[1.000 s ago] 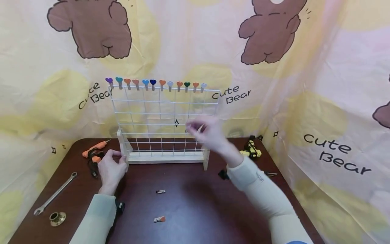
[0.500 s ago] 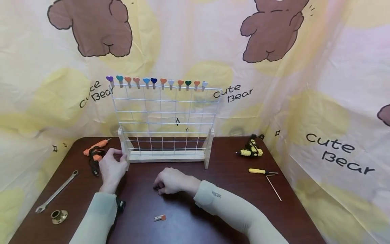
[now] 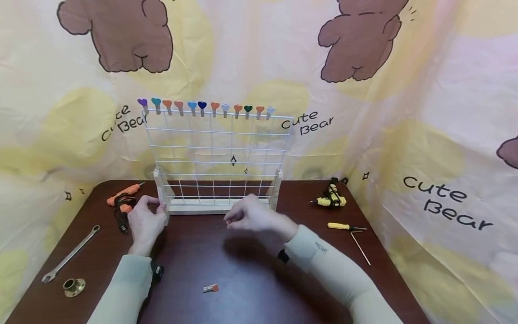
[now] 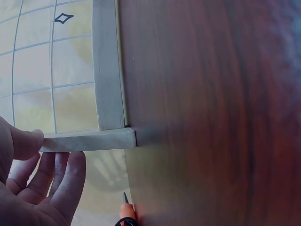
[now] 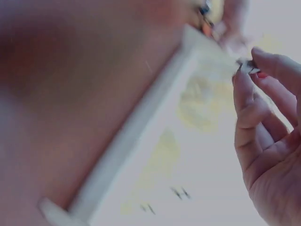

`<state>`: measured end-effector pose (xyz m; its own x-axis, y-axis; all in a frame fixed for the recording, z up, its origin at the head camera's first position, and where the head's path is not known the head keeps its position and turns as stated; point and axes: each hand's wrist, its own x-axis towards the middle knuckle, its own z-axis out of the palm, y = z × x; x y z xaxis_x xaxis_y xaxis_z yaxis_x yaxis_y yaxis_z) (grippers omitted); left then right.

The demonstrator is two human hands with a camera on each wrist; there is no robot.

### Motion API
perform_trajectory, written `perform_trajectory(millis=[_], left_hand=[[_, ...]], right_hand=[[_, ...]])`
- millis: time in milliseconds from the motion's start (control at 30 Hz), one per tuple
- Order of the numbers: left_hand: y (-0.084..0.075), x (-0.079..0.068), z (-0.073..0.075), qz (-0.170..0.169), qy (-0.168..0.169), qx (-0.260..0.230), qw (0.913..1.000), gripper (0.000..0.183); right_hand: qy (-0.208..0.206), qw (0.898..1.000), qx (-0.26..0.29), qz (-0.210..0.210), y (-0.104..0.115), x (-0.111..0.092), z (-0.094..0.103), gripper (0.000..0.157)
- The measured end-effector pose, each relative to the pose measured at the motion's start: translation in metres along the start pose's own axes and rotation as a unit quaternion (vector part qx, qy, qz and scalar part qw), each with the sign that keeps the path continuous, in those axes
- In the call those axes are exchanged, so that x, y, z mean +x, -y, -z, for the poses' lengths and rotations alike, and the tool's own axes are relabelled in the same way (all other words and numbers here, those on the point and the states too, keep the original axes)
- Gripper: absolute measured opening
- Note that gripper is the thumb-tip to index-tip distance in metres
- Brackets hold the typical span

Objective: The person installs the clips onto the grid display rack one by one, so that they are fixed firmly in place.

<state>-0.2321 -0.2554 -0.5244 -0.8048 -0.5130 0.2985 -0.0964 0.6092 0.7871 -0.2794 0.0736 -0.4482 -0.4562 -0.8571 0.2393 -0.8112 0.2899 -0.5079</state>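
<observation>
My left hand [image 3: 146, 222] grips the left wooden upright [image 4: 89, 141] of a white wire grid rack [image 3: 198, 208], thumb on one side and fingers on the other. In the right wrist view, my right hand [image 5: 275, 122] pinches a small clothespin [image 5: 246, 67] between thumb and fingertips; a red bit shows beside it. The head view has this right hand above the table, overlapping the rack's base. Along the rack's top wire stand several heart clothespins [image 3: 202, 106] in purple, teal, orange, blue, green and white. Another clothespin [image 3: 210, 288] with an orange heart lies on the table in front.
At left lie an orange soldering iron [image 3: 122, 196] with its cord, a combination wrench [image 3: 71, 254] and a brass-coloured flange [image 3: 74, 287]. At right are a yellow glue gun-like tool [image 3: 332, 198], a yellow-handled screwdriver [image 3: 341, 226] and a thin metal rod [image 3: 361, 249]. Printed cloth hangs behind.
My right hand came down from beside the grid to the table, picked up the farther clothespin, and has now lifted it toward the rack. My left hand stays on the upright.
</observation>
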Motion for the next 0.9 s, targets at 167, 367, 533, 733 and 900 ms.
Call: perform_trajectory(millis=[167,367,533,733,900], left_hand=[[0.002,0.0,0.003,0.006,0.005,0.008,0.9999,0.025],[0.0,0.0,0.0,0.006,0.01,0.007,0.9999,0.025],[-0.002,0.0,0.001,0.018,0.018,0.005,0.9997,0.027],[-0.001,0.0,0.002,0.01,0.013,0.01,0.9998,0.025],[-0.002,-0.001,0.001,0.011,0.016,0.008,0.9998,0.025]], right_hand=[[-0.064,0.994,0.066,-0.056,0.014,-0.007,0.066,0.02],[-0.165,0.977,0.124,-0.055,0.041,-0.019,0.149,0.021],[-0.283,0.949,0.134,-0.025,0.051,-0.016,0.205,0.017],[-0.376,0.905,0.201,-0.003,0.039,0.001,0.236,0.015],[-0.392,0.888,0.241,-0.005,0.018,0.015,0.24,0.012]])
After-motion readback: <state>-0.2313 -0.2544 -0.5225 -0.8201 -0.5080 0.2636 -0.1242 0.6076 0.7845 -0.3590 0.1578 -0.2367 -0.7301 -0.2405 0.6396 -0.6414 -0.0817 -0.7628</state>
